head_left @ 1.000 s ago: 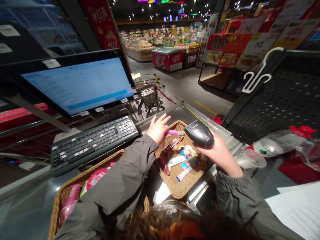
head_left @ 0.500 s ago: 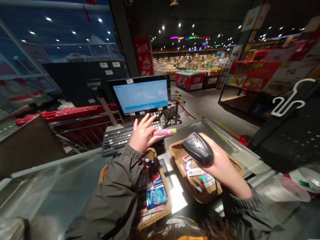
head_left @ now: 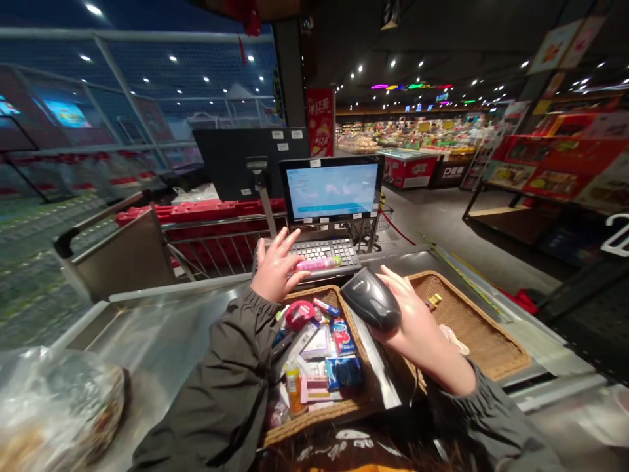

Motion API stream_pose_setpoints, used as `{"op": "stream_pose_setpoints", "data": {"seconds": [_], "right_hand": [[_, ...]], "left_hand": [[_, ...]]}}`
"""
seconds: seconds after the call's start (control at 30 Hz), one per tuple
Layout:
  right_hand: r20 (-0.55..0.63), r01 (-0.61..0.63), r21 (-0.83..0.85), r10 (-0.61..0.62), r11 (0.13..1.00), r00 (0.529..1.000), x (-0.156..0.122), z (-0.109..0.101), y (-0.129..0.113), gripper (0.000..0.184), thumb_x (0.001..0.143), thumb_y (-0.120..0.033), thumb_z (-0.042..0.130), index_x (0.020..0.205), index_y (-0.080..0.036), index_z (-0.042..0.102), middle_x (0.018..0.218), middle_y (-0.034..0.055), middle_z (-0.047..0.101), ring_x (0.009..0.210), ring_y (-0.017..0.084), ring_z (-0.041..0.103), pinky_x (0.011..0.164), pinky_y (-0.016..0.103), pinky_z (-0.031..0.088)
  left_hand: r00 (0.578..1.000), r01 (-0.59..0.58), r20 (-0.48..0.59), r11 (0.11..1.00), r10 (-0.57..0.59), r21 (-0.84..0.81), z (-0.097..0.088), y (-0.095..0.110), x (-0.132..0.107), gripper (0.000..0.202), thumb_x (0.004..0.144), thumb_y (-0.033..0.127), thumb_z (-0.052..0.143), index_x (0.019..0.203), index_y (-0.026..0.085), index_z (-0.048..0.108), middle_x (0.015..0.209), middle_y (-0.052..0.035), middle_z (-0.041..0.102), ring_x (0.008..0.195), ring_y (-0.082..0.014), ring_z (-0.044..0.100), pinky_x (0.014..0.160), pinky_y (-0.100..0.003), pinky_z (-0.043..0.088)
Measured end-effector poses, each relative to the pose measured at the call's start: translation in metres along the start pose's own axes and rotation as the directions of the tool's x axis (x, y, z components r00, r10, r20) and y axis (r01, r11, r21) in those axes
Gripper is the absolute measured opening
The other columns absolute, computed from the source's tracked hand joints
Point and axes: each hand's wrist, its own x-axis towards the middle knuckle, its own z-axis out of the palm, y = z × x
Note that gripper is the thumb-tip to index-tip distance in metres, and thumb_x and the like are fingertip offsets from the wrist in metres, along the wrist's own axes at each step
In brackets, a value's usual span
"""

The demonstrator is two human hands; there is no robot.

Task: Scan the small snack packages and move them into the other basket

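Observation:
My left hand (head_left: 276, 267) is raised over the near edge of the keyboard and holds a pink tube-shaped product (head_left: 318, 264) between its fingers. My right hand (head_left: 417, 322) grips a black handheld barcode scanner (head_left: 369, 299) with its head turned up and to the left. Below the left hand, a wicker tray (head_left: 319, 413) is filled with several small packaged goods, including blue boxes and a red round packet. A second wicker tray (head_left: 474, 334) lies under and beyond my right hand, holding only a few small items.
A steel checkout counter (head_left: 162, 334) runs under the trays, with a black keyboard (head_left: 319, 251) and a monitor (head_left: 331, 190) at its far side. A plastic bag (head_left: 54, 406) lies at the near left. Red baskets and a railing stand behind the counter.
The view has swung left and the hands have moved apart. The left tray's goods now show fully, and the right tray shows fewer items. Both hands still hold the same things.

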Motion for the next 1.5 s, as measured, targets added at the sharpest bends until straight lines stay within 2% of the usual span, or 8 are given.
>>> {"op": "stream_pose_setpoints", "data": {"seconds": [0.3, 0.67, 0.93, 1.13, 1.3, 1.5], "right_hand": [[0.065, 0.030, 0.031, -0.032, 0.999, 0.997, 0.004, 0.012, -0.021, 0.052, 0.079, -0.027, 0.062, 0.131, -0.021, 0.058, 0.142, 0.0173, 0.056, 0.144, 0.044, 0.034, 0.109, 0.078, 0.025], [0.062, 0.060, 0.006, -0.061, 0.998, 0.996, 0.001, 0.019, -0.024, 0.048, 0.080, -0.029, 0.064, 0.127, -0.018, 0.060, 0.140, 0.0180, 0.057, 0.142, 0.043, 0.037, 0.110, 0.074, 0.030], [0.084, 0.093, 0.060, -0.098, 0.994, 0.992, -0.003, 0.031, -0.019, 0.049, 0.078, -0.029, 0.069, 0.124, -0.018, 0.061, 0.137, 0.0184, 0.058, 0.140, 0.043, 0.041, 0.109, 0.069, 0.037], [0.146, 0.098, 0.098, -0.111, 0.990, 0.983, -0.007, 0.040, -0.018, 0.052, 0.077, -0.031, 0.071, 0.126, -0.020, 0.060, 0.137, 0.0169, 0.059, 0.139, 0.044, 0.042, 0.109, 0.070, 0.037], [0.185, 0.095, 0.124, -0.117, 0.988, 0.976, -0.008, 0.046, -0.018, 0.050, 0.076, -0.029, 0.070, 0.125, -0.019, 0.061, 0.135, 0.0175, 0.059, 0.138, 0.043, 0.042, 0.109, 0.069, 0.037], [0.235, 0.089, 0.129, -0.118, 0.988, 0.965, -0.010, 0.050, -0.019, 0.045, 0.075, -0.026, 0.069, 0.119, -0.019, 0.064, 0.135, 0.0170, 0.060, 0.138, 0.043, 0.042, 0.108, 0.067, 0.039]], "left_hand": [[0.998, 0.054, -0.033, 0.998, -0.055, -0.020, -0.009, -0.020, -0.027, 0.019, 0.090, 0.038, 0.062, 0.094, 0.021, 0.069, 0.157, -0.0131, 0.039, 0.149, -0.0354, 0.026, 0.114, -0.072, 0.014], [0.997, 0.076, -0.002, 0.996, -0.076, -0.040, -0.009, -0.027, -0.043, 0.019, 0.089, 0.037, 0.064, 0.091, 0.020, 0.070, 0.154, -0.0140, 0.042, 0.147, -0.0349, 0.030, 0.114, -0.072, 0.012], [0.984, 0.136, 0.123, 0.989, -0.128, -0.057, -0.008, -0.029, -0.072, 0.017, 0.088, 0.036, 0.065, 0.091, 0.020, 0.071, 0.153, -0.0126, 0.044, 0.146, -0.0352, 0.033, 0.114, -0.073, 0.010], [0.960, 0.195, 0.221, 0.978, -0.175, -0.071, 0.003, -0.032, -0.110, 0.019, 0.089, 0.037, 0.064, 0.093, 0.019, 0.072, 0.153, -0.0130, 0.045, 0.146, -0.0358, 0.033, 0.114, -0.073, 0.010], [0.922, 0.244, 0.328, 0.966, -0.203, -0.089, 0.020, -0.035, -0.154, 0.022, 0.090, 0.039, 0.063, 0.097, 0.021, 0.072, 0.153, -0.0120, 0.046, 0.146, -0.0365, 0.032, 0.113, -0.074, 0.011], [0.852, 0.269, 0.495, 0.953, -0.169, -0.139, 0.030, -0.031, -0.194, 0.025, 0.090, 0.045, 0.062, 0.103, 0.026, 0.073, 0.156, -0.0078, 0.042, 0.150, -0.0366, 0.022, 0.112, -0.074, 0.009]]}}
